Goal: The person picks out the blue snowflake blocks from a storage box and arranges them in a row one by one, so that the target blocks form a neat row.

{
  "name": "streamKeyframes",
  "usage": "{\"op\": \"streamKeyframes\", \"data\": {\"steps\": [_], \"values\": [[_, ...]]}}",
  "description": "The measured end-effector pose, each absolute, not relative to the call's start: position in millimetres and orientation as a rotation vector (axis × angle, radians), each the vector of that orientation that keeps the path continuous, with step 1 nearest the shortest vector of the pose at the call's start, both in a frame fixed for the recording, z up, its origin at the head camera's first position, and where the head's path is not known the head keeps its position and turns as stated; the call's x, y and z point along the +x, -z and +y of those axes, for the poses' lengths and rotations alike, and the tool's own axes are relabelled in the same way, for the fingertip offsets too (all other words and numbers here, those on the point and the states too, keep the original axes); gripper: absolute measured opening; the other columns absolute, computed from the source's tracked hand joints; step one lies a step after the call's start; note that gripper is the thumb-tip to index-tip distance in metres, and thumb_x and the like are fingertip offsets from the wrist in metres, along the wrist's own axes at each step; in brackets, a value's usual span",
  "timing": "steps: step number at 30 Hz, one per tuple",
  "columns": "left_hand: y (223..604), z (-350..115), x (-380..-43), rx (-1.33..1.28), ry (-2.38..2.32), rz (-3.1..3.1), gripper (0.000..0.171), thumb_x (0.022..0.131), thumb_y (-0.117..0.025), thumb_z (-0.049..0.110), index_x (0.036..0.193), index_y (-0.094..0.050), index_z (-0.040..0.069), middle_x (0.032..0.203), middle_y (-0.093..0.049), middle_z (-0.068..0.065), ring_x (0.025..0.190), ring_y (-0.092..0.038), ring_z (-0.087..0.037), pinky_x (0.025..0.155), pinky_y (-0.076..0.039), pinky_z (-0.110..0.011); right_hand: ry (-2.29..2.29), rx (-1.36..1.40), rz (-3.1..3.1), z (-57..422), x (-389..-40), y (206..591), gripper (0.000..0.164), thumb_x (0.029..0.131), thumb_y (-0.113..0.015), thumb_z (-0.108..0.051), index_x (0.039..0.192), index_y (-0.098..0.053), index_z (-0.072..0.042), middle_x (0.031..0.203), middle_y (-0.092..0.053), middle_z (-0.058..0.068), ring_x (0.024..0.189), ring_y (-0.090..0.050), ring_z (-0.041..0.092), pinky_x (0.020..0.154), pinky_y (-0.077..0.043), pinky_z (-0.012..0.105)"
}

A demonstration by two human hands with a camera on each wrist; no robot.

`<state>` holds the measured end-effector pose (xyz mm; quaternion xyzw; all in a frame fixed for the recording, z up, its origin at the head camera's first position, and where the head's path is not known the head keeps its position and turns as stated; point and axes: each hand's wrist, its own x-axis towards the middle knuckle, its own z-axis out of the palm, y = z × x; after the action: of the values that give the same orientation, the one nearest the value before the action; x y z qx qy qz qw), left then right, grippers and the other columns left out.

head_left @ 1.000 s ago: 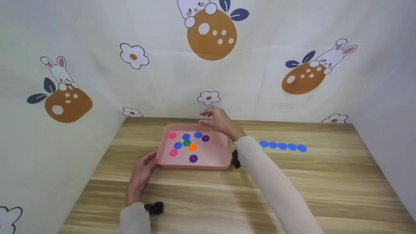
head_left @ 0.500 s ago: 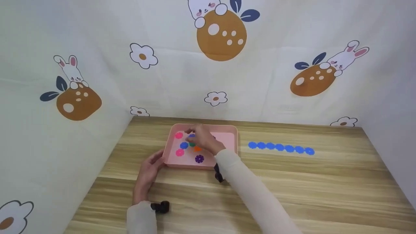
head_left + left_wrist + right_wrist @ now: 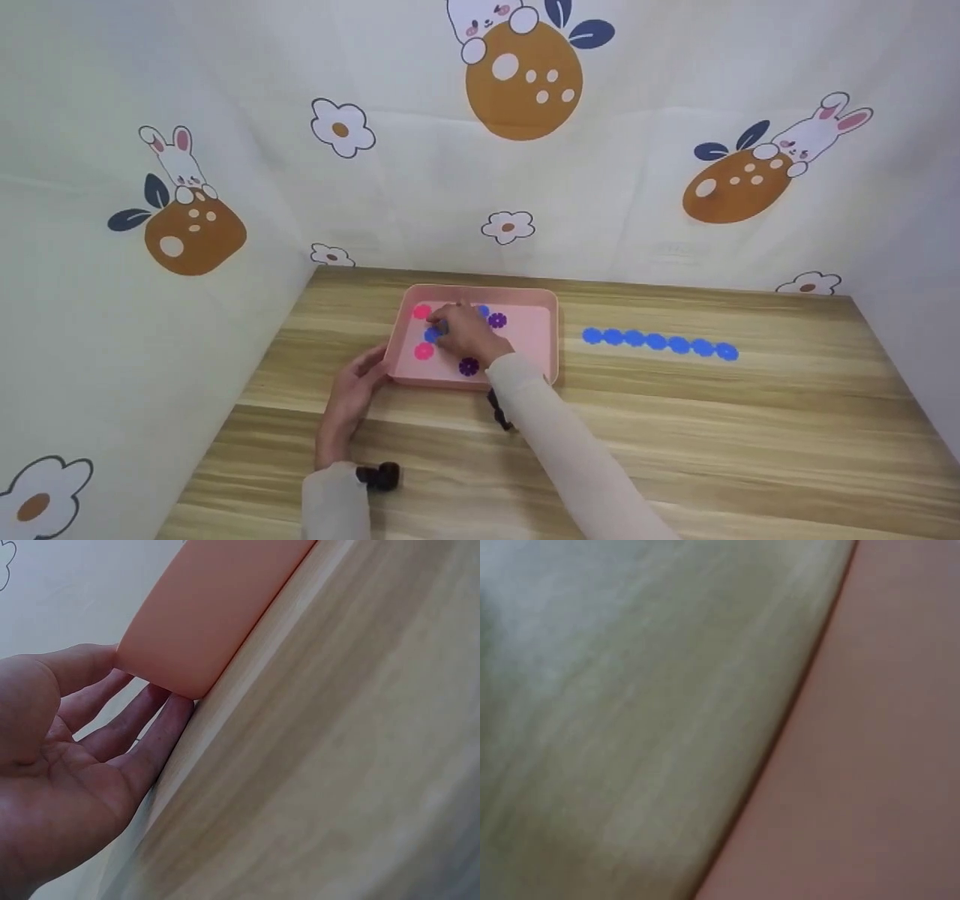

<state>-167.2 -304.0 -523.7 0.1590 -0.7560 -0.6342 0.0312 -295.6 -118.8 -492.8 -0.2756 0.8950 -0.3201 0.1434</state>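
- Fingers of the right hand [image 3: 469, 330] bend downward inside a shallow pink rectangular plastic tray [image 3: 535, 346], left of its centre; I cannot tell whether they pinch a piece, since the hand covers the spot beneath.
- Fingers of the left hand [image 3: 352, 394] lie fairly straight against the tray's eight o'clock corner, touching it.
- The tray sits flat on the wood-grain table [image 3: 645, 427]. Around its floor, taking the far side as twelve: a pink notched disc [image 3: 423, 311] at ten, a blue notched disc [image 3: 433, 335] at nine, partly covered, another pink disc [image 3: 424, 351] at eight, a purple notched disc [image 3: 469, 367] at six and its twin [image 3: 498, 320] at one.
- Outside, toward three o'clock, seven blue discs form a row of blue plastic pieces [image 3: 657, 342]; whether they interlock is too small to tell.
- The step in hand looks like picking one piece from the tray; the next move would call for a narrow pinch and a straight lift that leaves neighbouring discs undisturbed.
- The left wrist view shows the tray's outer wall meeting the table and the fingers at its corner, mostly hidden from the head view. The right wrist view gives only blurred surfaces, no fingers or discs.
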Motion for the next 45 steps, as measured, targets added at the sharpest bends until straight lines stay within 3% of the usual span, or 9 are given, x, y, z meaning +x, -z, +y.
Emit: {"op": "streamKeyframes", "data": {"steps": [6, 16, 30, 37, 45], "values": [[525, -301, -169, 0.442, 1.988, -2.255, 0.041, 0.100, -0.057, 0.007, 0.140, -0.055, -0.001, 0.145, -0.055, -0.023, 0.132, -0.056, -0.031, 0.108, -0.053, -0.033, 0.768, -0.971, 2.663, -120, -295, 495, 0.032, 0.095, -0.069, -0.017, 0.127, -0.070, -0.014, 0.130, -0.070, 0.001, 0.128, -0.052, 0.021, 0.118, -0.041, 0.038], [526, -303, -170, 0.450, 1.969, -2.278, 0.042, 0.100, -0.059, 0.009, 0.141, -0.055, 0.001, 0.146, -0.055, -0.020, 0.134, -0.053, -0.029, 0.109, -0.052, -0.031, 0.632, -0.983, 2.701, -124, -293, 494, 0.033, 0.094, -0.070, -0.019, 0.125, -0.069, -0.008, 0.121, -0.069, 0.007, 0.115, -0.056, 0.022, 0.114, -0.047, 0.035], [524, -307, -169, 0.494, 1.947, -2.344, 0.041, 0.103, -0.056, 0.016, 0.143, -0.055, 0.007, 0.149, -0.053, -0.015, 0.138, -0.051, -0.028, 0.116, -0.046, -0.039, 0.835, -0.881, 2.676, -102, -300, 477, 0.046, 0.089, -0.077, -0.023, 0.130, -0.066, -0.006, 0.127, -0.067, 0.006, 0.117, -0.054, 0.021, 0.113, -0.049, 0.038], [523, -306, -167, 0.456, 1.961, -2.304, 0.041, 0.102, -0.057, 0.011, 0.142, -0.054, 0.001, 0.147, -0.053, -0.020, 0.134, -0.054, -0.029, 0.101, -0.055, -0.022, 0.957, -0.781, 2.751, -58, -308, 457, 0.047, 0.087, -0.080, -0.027, 0.127, -0.067, -0.008, 0.119, -0.069, 0.006, 0.109, -0.054, 0.021, 0.102, -0.053, 0.035], [520, -306, -168, 0.502, 1.927, -2.408, 0.042, 0.104, -0.054, 0.019, 0.145, -0.052, 0.011, 0.153, -0.049, -0.012, 0.142, -0.047, -0.026, 0.119, -0.043, -0.040, 1.146, -0.862, 2.904, 13, -306, 445, 0.042, 0.084, -0.080, -0.019, 0.121, -0.069, -0.003, 0.118, -0.070, 0.012, 0.110, -0.058, 0.027, 0.098, -0.056, 0.037]]}}
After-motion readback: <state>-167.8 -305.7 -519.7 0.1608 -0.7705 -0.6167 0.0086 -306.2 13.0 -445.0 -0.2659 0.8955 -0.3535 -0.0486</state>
